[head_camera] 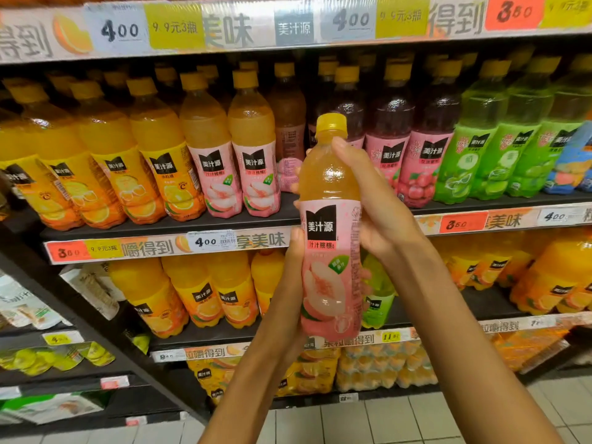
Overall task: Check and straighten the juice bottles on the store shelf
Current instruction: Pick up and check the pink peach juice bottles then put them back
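Observation:
I hold a peach juice bottle [330, 225] with a pink label and yellow cap upright in front of the shelf, label facing me. My left hand [293, 283] grips its lower part from the left. My right hand [371, 200] wraps the neck and upper body from the right. Behind it, the middle shelf [166, 227] carries two peach bottles [237, 149] standing upright, with a gap to their right where a bottle further back [286, 129] shows its label's back.
Orange juice bottles [105, 155] fill the shelf's left, dark red grape bottles [413, 139] and green bottles [499, 139] the right. Larger orange bottles [208, 293] stand on the shelf below. A side rack [48, 357] with packets is at left. Tiled floor [352, 421] lies below.

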A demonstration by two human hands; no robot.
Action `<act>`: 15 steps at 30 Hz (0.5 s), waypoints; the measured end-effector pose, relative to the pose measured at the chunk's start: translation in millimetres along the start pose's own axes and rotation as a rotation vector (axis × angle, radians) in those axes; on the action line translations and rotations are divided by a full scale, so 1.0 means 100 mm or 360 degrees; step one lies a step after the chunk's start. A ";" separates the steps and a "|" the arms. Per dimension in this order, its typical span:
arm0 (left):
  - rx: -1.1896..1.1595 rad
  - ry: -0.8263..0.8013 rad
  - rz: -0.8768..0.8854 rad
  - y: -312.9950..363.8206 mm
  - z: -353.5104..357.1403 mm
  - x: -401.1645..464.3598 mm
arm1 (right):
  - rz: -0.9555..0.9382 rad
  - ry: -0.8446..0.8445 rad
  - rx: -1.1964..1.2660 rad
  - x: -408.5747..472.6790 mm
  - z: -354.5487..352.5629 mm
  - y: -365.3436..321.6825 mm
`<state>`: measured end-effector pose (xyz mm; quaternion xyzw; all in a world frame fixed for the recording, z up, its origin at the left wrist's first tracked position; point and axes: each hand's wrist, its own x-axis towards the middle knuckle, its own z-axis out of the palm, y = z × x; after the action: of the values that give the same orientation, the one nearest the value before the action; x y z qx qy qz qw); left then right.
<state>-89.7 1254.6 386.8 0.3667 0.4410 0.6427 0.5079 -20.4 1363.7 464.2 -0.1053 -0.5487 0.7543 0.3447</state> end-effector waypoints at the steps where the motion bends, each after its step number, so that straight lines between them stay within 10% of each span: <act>1: 0.0042 0.0047 0.0020 0.02 0.00 0.00 | -0.0030 0.0013 -0.0030 -0.01 0.01 -0.02; 7: 0.0270 0.0133 0.0097 0.05 0.02 0.04 | -0.0096 0.0167 -0.0365 0.01 0.02 -0.08; 15: -0.0576 -0.0305 -0.0088 0.02 -0.03 0.09 | 0.0068 -0.0056 0.0179 0.09 -0.03 -0.03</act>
<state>-95.5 1262.5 388.2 0.3166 0.2779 0.6595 0.6227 -24.6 1372.0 468.1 -0.0841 -0.5092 0.7928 0.3242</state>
